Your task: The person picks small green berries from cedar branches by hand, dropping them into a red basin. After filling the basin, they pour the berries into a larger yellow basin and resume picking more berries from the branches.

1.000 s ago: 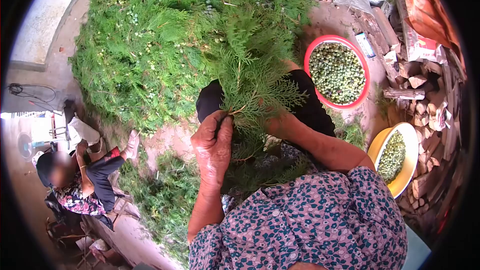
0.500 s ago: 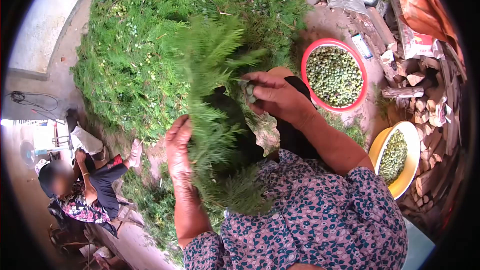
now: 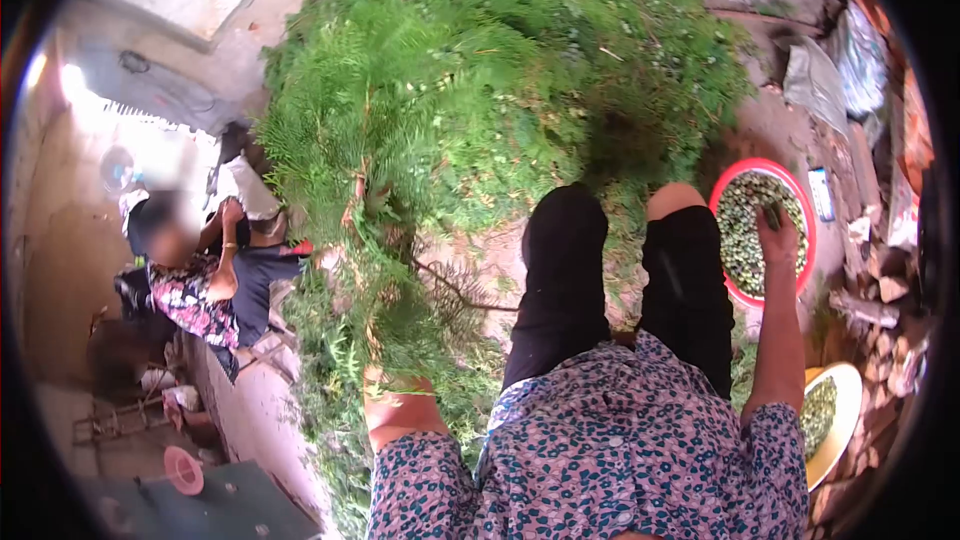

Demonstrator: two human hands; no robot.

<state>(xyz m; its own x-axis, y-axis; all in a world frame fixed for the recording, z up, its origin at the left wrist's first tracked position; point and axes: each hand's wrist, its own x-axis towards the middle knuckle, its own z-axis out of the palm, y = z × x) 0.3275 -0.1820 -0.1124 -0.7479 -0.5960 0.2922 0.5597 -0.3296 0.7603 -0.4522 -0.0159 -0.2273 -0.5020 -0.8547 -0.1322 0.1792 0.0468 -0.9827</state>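
Observation:
A leafy green conifer branch [image 3: 360, 200] rises on the left, its lower sprays overlapping my left forearm. The foliage hides my left hand, which grips the branch. Over at the right, my right hand [image 3: 778, 235] is at the red-rimmed basin [image 3: 724, 275], fingers pointing in over the small round green cones [image 3: 750, 210]. The fingertips look dark and small there, and I cannot tell whether cones are still between them.
A large heap of cut greenery [image 3: 520, 70] lies ahead of my knees. A yellow basin [image 3: 850, 420] of cones stands at the lower right by stacked firewood [image 3: 880, 350]. Another person [image 3: 185, 310] sits at the left. A phone-like object [image 3: 821, 195] lies beside the red basin.
My right hand has moved from beside the branch, where it pinched some cones, to the red basin. The branch has shifted left with my left hand, and the view has turned.

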